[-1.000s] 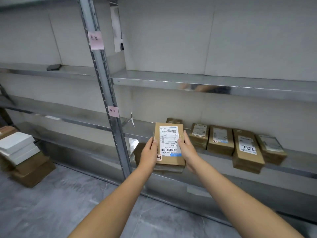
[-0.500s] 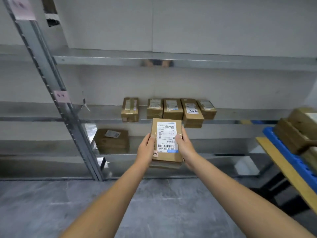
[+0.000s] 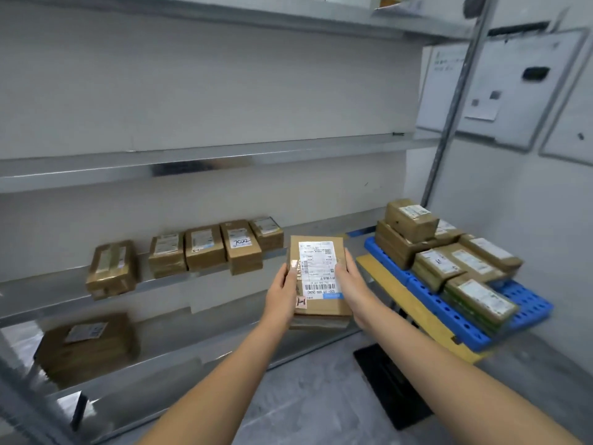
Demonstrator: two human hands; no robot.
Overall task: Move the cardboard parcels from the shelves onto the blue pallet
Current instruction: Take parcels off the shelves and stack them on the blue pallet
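Swung right since the earlier frame, bringing the pallet [image 3: 446,311] well into view to the right of the hands and sliding the shelf row [image 3: 205,248] off to the left. Carrying the parcel [image 3: 316,277] out front, label up, clear of both shelf and pallet. Gripped by left hand [image 3: 282,295] on the left long edge and right hand [image 3: 353,290] on the right long edge, thumbs over the top face, fingers hidden beneath. Looks light and stiff: small taped cardboard, flat faces, glossy tape likely a bit slick. Best held as is, by the long sides with support under. Not yet set down; probably bound for a spot among the stacked boxes [image 3: 455,261] right of the right hand.
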